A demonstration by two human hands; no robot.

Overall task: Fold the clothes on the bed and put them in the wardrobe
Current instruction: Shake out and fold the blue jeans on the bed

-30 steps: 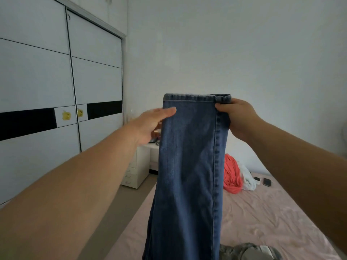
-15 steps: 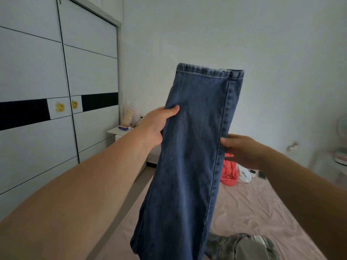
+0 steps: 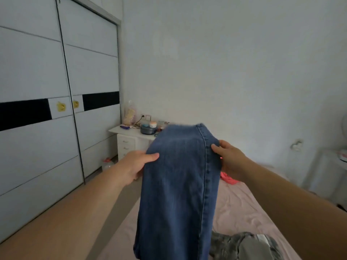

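Denim jeans, one pair, held by two hands: left hand, right hand.

— Any writing you can read anywhere?
— No. Nothing is legible.
— Not even on the jeans held between the two hands?
— No label or brand shows there. The small things beyond the left hand are too blurred to read.

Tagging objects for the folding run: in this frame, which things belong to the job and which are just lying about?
Job:
- blue jeans, held up by left hand and right hand
- grey garment and coral-red garment on the bed
- wardrobe, doors closed

Lying about:
- white drawer unit
- pot and small jar on it
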